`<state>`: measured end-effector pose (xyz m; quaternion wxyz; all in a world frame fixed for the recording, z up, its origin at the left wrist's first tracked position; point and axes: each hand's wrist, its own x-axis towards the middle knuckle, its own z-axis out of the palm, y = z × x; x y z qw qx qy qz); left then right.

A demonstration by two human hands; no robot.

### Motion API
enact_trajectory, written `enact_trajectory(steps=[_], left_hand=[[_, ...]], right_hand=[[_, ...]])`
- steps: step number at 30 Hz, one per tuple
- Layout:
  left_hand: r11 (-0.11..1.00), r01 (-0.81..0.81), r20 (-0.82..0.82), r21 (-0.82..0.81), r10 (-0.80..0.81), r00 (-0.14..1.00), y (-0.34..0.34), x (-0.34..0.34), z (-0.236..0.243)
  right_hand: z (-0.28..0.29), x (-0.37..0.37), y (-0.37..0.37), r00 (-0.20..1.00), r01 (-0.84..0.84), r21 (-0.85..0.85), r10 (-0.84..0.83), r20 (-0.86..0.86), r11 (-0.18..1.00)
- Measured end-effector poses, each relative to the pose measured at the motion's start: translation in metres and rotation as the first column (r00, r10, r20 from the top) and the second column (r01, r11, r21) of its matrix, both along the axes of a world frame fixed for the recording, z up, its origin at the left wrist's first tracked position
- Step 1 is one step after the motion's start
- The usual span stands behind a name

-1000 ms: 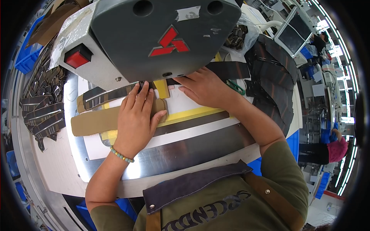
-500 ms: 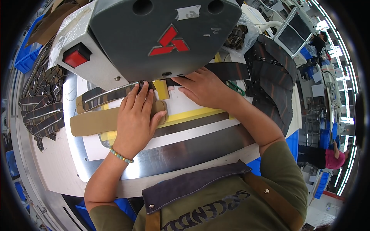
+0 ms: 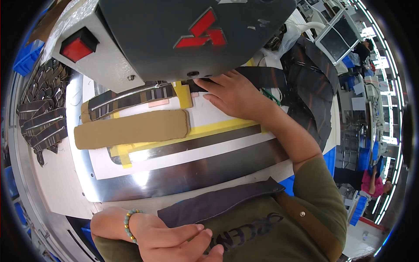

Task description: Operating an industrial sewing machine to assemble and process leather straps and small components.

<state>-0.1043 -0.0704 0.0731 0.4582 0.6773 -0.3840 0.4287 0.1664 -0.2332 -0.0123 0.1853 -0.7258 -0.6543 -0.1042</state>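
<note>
My right hand [image 3: 235,94] rests palm down with fingers outstretched on a dark fabric strip [image 3: 264,77], at the lower edge of the machine head [image 3: 166,48]; its fingertips are partly under that edge. To its left lies a striped fabric strip with a metal zipper [image 3: 131,99], on a tan backing. A yellow-taped tab [image 3: 183,96] sits at the zipper strip's right end. Nearer me is a flat tan oblong piece [image 3: 131,129]. My left hand [image 3: 176,242] is off the work, before my apron, its fingers half bent and apart with nothing seen in them.
A metal plate [image 3: 192,174] with white sheet and yellow tape lies under the work. Zippered strips [image 3: 43,124] pile up at the left. Dark striped fabric [image 3: 307,94] drapes at the right, by a screen [image 3: 338,35]. A red switch [image 3: 77,47] sits on the machine's box.
My left hand has lifted off the tan piece and zipper strip and come back toward my body. My right hand stays nearly in place. The view has shifted slightly.
</note>
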Motion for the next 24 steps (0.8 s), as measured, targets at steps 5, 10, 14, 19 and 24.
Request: enact_trajectory(steps=[5, 10, 14, 19, 24], left_hand=[[0.978, -0.111, -0.022, 0.174, 0.116, 0.993, -0.002, 0.010, -0.003], [0.986, -0.099, 0.092, 0.132, 0.088, 0.992, -0.002, 0.017, -0.004], [0.994, -0.064, -0.001, 0.086, 0.065, 0.998, -0.004, 0.016, -0.006], [0.995, -0.051, 0.254, 0.091, 0.026, 0.967, -0.001, 0.029, -0.015], [0.987, -0.133, 0.062, 0.087, 0.127, 0.990, -0.003, 0.023, -0.004]], right_hand=[[0.001, -0.001, 0.000, 1.000, -0.003, -0.017, 0.002, -0.016, 1.000], [0.001, -0.001, -0.001, 1.000, 0.000, -0.033, -0.001, -0.019, 0.999], [0.001, -0.001, -0.001, 1.000, -0.009, -0.023, 0.009, -0.013, 1.000], [0.000, -0.001, -0.001, 1.000, -0.018, -0.019, 0.018, -0.018, 1.000], [0.000, -0.001, -0.001, 1.000, 0.002, -0.023, -0.002, -0.014, 1.000]])
